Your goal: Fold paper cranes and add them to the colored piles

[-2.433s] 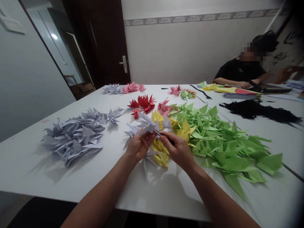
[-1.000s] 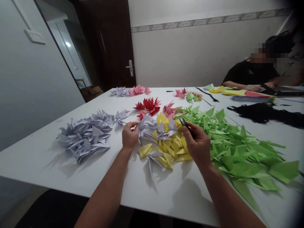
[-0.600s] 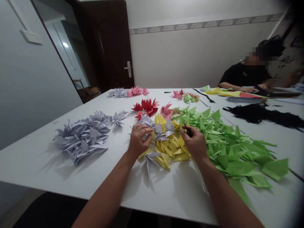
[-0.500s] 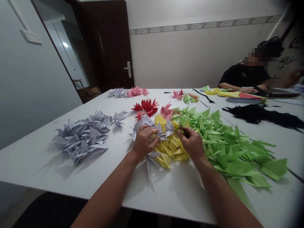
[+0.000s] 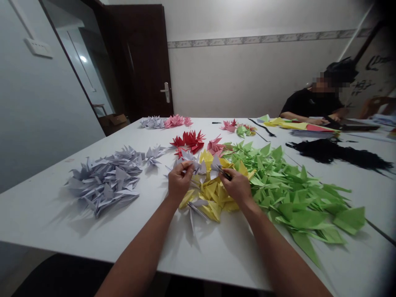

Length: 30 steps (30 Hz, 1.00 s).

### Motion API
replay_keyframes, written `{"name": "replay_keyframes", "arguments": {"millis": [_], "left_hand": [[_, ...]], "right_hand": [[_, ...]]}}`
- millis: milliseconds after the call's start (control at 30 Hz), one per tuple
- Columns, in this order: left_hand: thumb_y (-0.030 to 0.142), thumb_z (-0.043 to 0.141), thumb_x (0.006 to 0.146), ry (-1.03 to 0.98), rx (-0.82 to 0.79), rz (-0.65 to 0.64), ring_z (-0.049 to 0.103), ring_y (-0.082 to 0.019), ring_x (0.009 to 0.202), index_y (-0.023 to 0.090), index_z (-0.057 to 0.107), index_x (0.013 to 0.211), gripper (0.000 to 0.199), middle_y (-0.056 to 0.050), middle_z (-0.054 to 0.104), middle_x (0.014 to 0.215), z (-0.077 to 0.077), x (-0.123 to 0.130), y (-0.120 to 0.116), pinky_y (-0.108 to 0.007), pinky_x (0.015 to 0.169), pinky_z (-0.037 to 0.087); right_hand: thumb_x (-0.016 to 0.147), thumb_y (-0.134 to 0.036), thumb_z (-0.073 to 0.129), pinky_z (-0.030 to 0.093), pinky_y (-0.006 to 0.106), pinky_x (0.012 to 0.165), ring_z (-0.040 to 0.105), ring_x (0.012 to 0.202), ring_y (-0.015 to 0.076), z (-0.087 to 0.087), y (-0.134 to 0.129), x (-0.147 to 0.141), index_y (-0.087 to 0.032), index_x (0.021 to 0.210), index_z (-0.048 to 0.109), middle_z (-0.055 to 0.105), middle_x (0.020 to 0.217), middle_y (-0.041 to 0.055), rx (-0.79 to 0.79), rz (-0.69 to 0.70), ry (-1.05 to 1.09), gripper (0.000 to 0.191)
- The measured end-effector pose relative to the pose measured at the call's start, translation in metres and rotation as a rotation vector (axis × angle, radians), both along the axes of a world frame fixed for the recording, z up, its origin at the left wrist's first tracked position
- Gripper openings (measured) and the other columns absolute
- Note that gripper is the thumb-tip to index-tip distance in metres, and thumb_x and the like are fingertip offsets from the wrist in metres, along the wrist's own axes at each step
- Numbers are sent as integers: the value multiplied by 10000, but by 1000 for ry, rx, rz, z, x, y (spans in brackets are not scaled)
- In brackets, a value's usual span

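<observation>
Between my two hands is a pale lilac folded paper crane (image 5: 202, 170), held above a heap of yellow folded paper cranes (image 5: 213, 197). My left hand (image 5: 179, 181) is closed, pinching the crane's left side between thumb and fingertips. Closed around a small dark tool (image 5: 227, 175), my right hand (image 5: 236, 186) has the tool's tip at the crane's right wing. The tool's kind is mostly hidden by the fingers. Another lilac crane (image 5: 198, 208) lies at the near edge of the yellow heap, below my hands.
Lilac cranes (image 5: 107, 183) are piled to the left, green ones (image 5: 297, 202) to the right. Red cranes (image 5: 192, 142) and pink ones (image 5: 215, 146) lie behind my hands. Black strands (image 5: 334, 154) lie at right. A person (image 5: 309, 103) sits at the far right beside coloured paper (image 5: 297, 126).
Both hands have risen slightly and shifted left, my right hand further. The tool's tip has moved from the yellow cranes to the lilac crane's right wing. The view has turned slightly.
</observation>
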<state>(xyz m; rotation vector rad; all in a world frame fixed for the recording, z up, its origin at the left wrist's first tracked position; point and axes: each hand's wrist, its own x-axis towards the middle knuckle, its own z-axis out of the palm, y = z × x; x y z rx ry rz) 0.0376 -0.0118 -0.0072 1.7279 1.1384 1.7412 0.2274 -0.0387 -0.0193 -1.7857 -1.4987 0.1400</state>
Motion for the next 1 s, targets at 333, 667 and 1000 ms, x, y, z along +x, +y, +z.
{"name": "replay_keyframes", "arguments": {"millis": [333,667,1000], "left_hand": [[289,588,794,31,7,141,595,-102,646,183,642,1059,291,-24,681,838,0,-32,17,-207,597,463],[68,445,761,235,141,287,648,-200,973,194,676,1012,364,-63,716,1022,-1,-41,22,-358,870,515],[4,397,703,223,215,325,621,-181,991,181,674,914,391,-61,670,977,-2,-42,21,-341,921,487]], "right_hand": [[721,-427,647,462,291,626,684,725,228,30,7,6,-213,984,748,755,893,81,26,-30,-38,354],[771,-396,567,463,286,658,660,722,201,17,8,-11,-195,839,745,743,818,57,346,56,175,277],[751,-526,604,481,307,639,656,705,207,39,-13,-23,-168,976,726,738,861,94,256,229,270,440]]}}
